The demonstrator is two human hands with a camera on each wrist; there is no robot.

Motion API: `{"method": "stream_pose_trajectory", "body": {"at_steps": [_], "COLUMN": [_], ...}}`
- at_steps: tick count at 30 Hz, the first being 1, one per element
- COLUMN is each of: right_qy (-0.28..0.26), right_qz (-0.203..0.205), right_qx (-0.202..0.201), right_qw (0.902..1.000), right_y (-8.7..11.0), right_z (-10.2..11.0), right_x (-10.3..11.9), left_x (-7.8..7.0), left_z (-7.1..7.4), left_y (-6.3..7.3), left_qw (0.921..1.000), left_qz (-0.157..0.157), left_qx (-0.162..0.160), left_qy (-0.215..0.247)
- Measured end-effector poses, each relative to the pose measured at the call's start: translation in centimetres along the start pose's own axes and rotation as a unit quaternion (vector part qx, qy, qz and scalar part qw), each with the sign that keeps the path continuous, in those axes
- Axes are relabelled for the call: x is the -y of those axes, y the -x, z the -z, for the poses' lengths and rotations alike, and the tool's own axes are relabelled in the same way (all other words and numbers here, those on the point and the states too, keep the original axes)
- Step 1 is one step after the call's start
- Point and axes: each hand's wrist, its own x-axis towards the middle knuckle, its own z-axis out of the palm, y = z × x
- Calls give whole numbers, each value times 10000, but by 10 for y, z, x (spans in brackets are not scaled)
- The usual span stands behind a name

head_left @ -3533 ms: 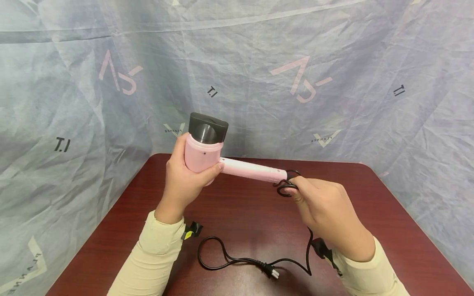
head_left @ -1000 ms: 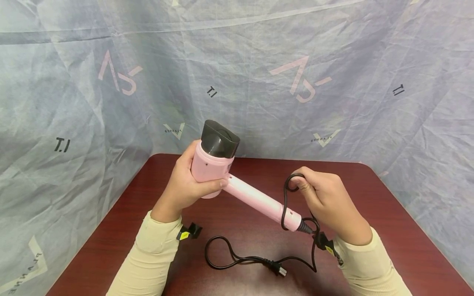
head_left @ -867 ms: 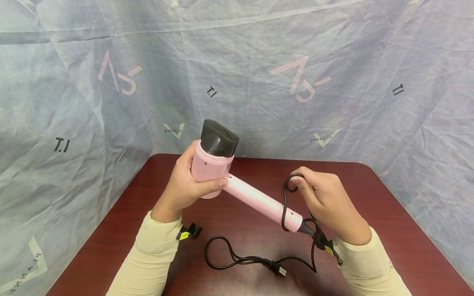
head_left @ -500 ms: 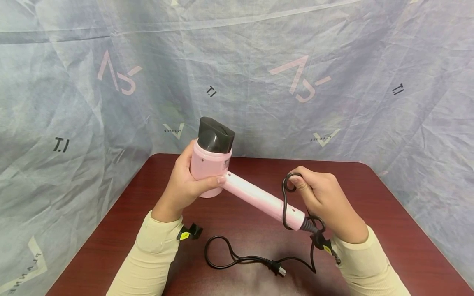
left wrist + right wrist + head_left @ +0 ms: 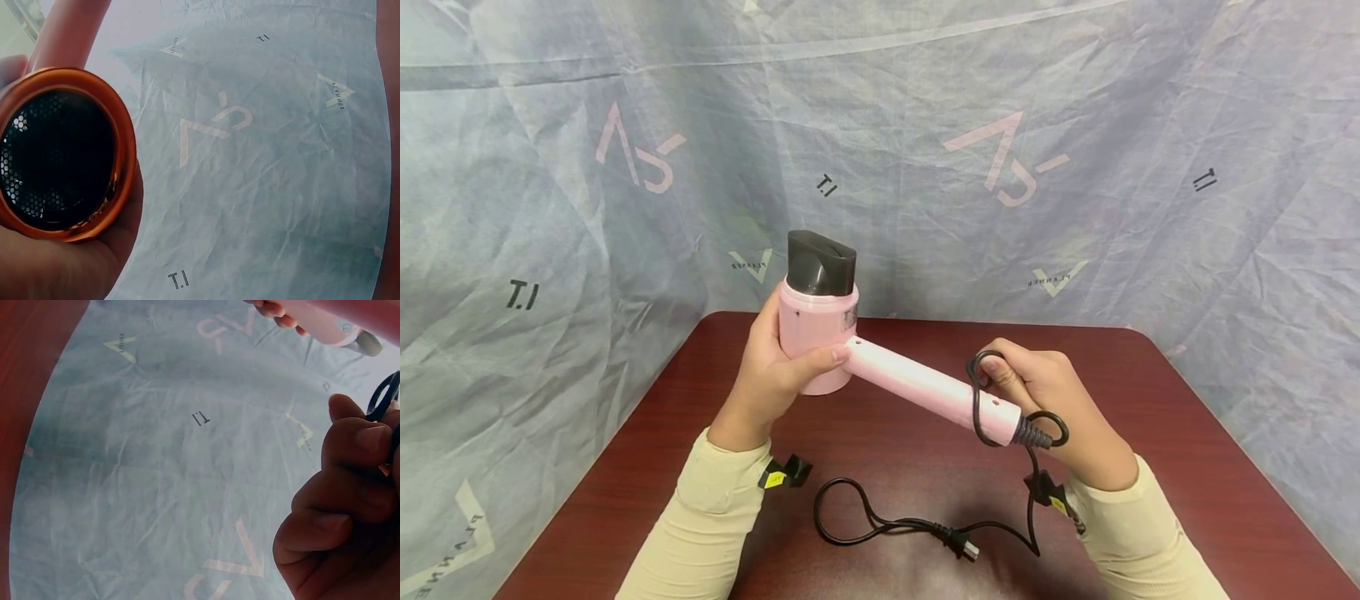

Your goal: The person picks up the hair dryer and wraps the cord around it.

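The left hand [image 5: 763,375] has its grip wrapped round the fat body of a pink hair dryer [image 5: 818,329], with its thumb tip near the spot where the handle [image 5: 917,383] joins on. The dryer is up in the air, over the dark red surface [image 5: 1157,400]. Its flat black nozzle [image 5: 822,265] points up, and the handle slopes down to the right. In the left wrist view you can see the round back end, with a shiny orange rim [image 5: 128,125] and dark mesh [image 5: 56,156] full of tiny holes.

The right hand [image 5: 1060,392] is beside the low end of the handle. Its grip is pinched on the black cord [image 5: 976,400] between thumb and finger, and a bit of cord curls up at the thumb. Part of the cord crosses over the handle near its end. The right wrist view is dark and cuts the hand off, so I can't be sure if the other fingers touch the cord too.

More cord lies on the surface in a big loop, and the plug [image 5: 958,543] rests there with its metal prongs showing. Behind it all hangs a wrinkly gray cloth [image 5: 887,217] with letters on it. Both arms wear pale yellow sleeves [image 5: 700,517].
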Motion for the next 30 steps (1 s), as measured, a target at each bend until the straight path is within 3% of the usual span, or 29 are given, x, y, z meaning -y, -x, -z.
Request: {"method": "stream_pose_trajectory", "body": {"at_steps": [9,19,25,30], "right_qy": [-230,-490,28,464], "right_qz": [237,-718,-99,324], "right_qx": [3,350,-97,-315], "right_qw": [9995,9956,9999,9979], "right_y": [0,2,2,5], "right_z": [-2,-2,-2,-3], "right_x": [1,7,7,6], "left_x": [-2,1,1,1], "left_z": [0,-4,-7,-9], "left_y": [0,-1,-2,-2], "left_qw": [9994,9959,9931,9918], "left_qz": [-41,24,125,199], "left_qx": [-250,-642,-903,-996], "left_qy": [229,635,743,770]}}
